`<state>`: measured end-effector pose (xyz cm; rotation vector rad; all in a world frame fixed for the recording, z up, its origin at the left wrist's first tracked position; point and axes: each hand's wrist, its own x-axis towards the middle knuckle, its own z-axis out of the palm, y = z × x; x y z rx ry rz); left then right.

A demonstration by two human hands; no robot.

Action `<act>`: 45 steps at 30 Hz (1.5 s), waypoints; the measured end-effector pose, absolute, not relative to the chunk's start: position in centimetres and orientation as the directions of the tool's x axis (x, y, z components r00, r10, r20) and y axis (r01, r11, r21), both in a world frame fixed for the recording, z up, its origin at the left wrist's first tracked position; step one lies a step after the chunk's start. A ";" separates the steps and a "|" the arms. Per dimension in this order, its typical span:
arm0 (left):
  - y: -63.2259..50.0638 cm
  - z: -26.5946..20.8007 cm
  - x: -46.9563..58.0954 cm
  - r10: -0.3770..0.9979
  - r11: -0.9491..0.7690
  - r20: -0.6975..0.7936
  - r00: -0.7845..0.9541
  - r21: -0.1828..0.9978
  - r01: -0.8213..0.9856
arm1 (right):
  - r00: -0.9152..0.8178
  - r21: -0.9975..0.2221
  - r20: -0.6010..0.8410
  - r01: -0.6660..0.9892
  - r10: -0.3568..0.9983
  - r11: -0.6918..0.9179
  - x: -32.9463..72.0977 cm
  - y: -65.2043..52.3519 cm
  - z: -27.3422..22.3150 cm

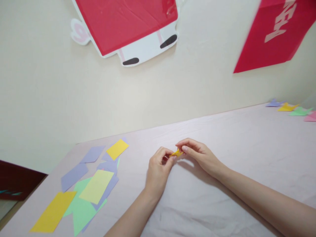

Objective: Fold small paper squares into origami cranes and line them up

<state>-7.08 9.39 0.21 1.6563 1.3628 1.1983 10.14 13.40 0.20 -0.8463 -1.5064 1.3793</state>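
A small folded yellow paper piece (176,153) with pointed tips, like an origami figure, is held just above the cloth. My left hand (158,168) pinches its left end between thumb and fingers. Close by on the right, my right hand (201,156) has its fingers curved and its thumb and index finger apart around the piece's right end. Whether a fingertip there touches the paper is hard to make out.
Loose paper sheets lie on the left of the pale cloth (222,131): purple (74,176), green (84,214), light yellow (97,186) and deep yellow (54,212). Several folded paper figures (287,107) stand at the far right by the wall, which bears red decorations (130,23).
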 end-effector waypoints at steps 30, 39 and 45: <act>9.4 0.4 -7.4 0.948 -0.302 0.309 0.079 0.790 0.533 | -0.473 -0.557 0.575 0.371 0.668 0.743 10.8 14.1 0.0; 9.5 0.3 -7.2 0.985 -0.158 0.171 0.011 0.885 0.437 | -0.415 -0.675 0.479 0.389 0.773 0.627 10.6 13.9 0.1; 9.6 0.4 -7.0 0.996 -0.083 0.092 -0.020 0.954 0.290 | -0.404 -0.833 0.388 0.232 0.828 0.503 10.3 13.8 -0.1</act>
